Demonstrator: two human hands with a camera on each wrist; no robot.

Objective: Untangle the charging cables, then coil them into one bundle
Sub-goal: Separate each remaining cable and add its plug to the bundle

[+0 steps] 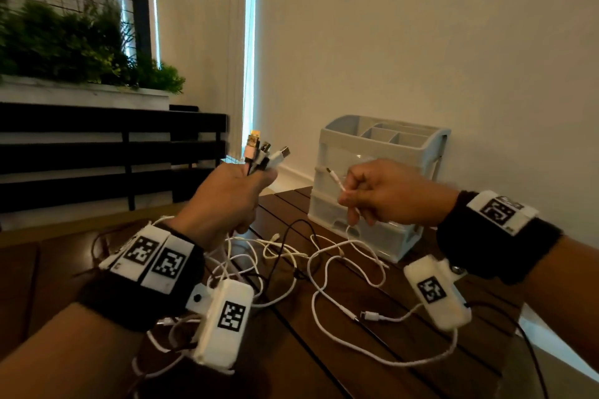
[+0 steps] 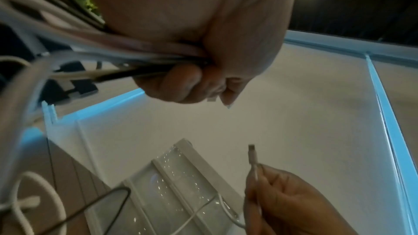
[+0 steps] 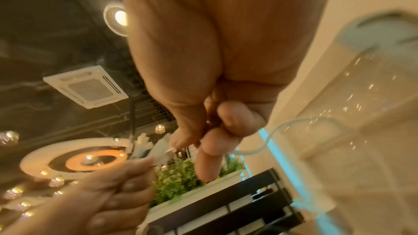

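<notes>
My left hand (image 1: 233, 194) is raised above the table and grips a bunch of cable ends, whose USB plugs (image 1: 264, 152) fan out above the fist. From the left wrist the cables (image 2: 126, 54) run out of the closed fist (image 2: 203, 71). My right hand (image 1: 379, 194) is level with it to the right and pinches one white cable (image 1: 338, 183) just below its small plug (image 2: 252, 153). Loose white and black cables (image 1: 321, 269) trail down from both hands and lie looped over the dark wooden table (image 1: 324, 366).
A pale plastic drawer organiser (image 1: 376, 185) stands on the table's far right by the wall, just behind my right hand. A dark bench and planter with green plants (image 1: 81, 42) are to the left. The table's right edge (image 1: 509, 363) drops off near my right wrist.
</notes>
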